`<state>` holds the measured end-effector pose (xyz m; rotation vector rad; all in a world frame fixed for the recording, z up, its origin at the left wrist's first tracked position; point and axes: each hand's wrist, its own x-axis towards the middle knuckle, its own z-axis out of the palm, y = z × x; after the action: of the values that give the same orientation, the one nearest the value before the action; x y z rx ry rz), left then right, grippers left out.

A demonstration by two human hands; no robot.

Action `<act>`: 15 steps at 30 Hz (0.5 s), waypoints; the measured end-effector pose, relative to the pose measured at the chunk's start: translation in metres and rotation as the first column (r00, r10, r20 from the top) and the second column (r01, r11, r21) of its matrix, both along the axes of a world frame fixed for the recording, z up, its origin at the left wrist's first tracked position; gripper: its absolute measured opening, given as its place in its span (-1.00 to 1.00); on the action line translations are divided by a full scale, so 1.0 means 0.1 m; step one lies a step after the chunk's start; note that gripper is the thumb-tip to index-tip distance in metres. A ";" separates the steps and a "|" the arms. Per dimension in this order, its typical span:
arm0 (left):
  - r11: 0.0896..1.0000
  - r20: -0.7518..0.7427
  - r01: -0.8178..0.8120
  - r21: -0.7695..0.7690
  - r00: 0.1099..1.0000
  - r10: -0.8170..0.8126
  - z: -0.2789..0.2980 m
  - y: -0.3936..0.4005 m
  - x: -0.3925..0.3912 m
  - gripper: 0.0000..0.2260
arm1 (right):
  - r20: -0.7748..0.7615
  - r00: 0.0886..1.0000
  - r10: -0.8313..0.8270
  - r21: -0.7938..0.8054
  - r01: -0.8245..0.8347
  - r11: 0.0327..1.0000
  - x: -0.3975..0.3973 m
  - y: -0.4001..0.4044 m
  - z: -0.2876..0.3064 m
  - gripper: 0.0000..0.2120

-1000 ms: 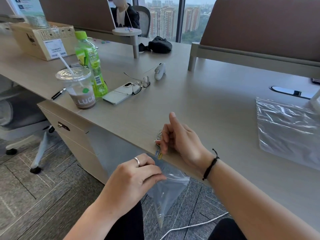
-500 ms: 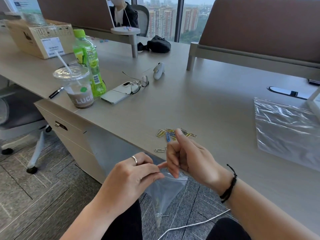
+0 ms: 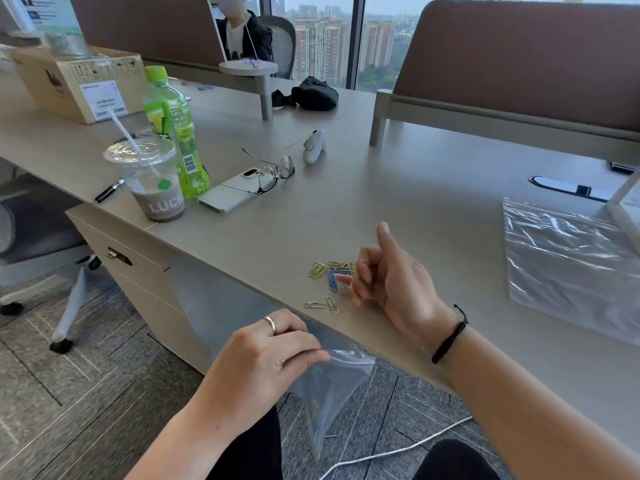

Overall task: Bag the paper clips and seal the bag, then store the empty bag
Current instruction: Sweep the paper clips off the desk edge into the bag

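Observation:
A pile of coloured paper clips lies near the front edge of the desk, with two silver ones a little nearer me. My right hand rests just right of the pile, fingers loosely curled, thumb raised, one fingertip by a blue clip; I see nothing held in it. Below the desk edge, my left hand pinches the top of a small clear bag, which hangs down with a few clips inside. A large empty clear bag lies flat at the right.
At the left stand a lidded drink cup, a green bottle, a phone with glasses on it, and a pen. A cardboard box sits further back. A person sits behind the far divider.
My right hand left the mouth of the small bag and moved up and forward to the clip pile. My left hand still holds the bag below the desk edge.

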<state>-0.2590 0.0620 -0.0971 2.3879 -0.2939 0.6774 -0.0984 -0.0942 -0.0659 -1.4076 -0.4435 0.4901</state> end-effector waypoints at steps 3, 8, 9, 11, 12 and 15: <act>1.000 -0.005 0.001 0.002 1.000 -0.001 0.01 -0.01 0.00 -0.81 | 0.045 0.998 0.039 -0.045 -0.037 0.998 -0.05 0.14 0.03 -0.37; 1.000 -0.003 -0.001 -0.011 1.000 0.001 0.02 0.01 -0.01 -0.82 | 0.058 0.993 0.105 -0.073 -0.100 0.992 -0.19 0.17 0.07 -0.40; 1.000 -0.003 -0.002 -0.011 1.000 0.002 0.02 0.01 -0.01 -0.82 | 0.042 0.991 0.125 -0.064 -0.122 0.991 -0.23 0.15 0.07 -0.38; 1.000 -0.002 -0.003 -0.008 1.000 0.003 0.02 0.02 -0.02 -0.82 | -0.015 0.986 0.164 -0.022 -0.165 0.986 -0.31 0.11 0.06 -0.36; 1.000 -0.001 -0.002 -0.006 1.000 0.002 0.01 0.03 -0.01 -0.82 | -0.048 0.981 0.186 0.011 -0.186 0.982 -0.34 0.09 0.06 -0.35; 1.000 0.003 -0.001 -0.010 1.000 0.001 0.00 0.03 0.00 -0.82 | -0.023 0.964 0.264 0.001 -0.264 0.964 -0.38 0.04 0.02 -0.33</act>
<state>-0.2591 0.0646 -0.0970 2.3780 -0.2898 0.6817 -0.1363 -0.0899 -0.0636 -1.3500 -0.6163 0.7227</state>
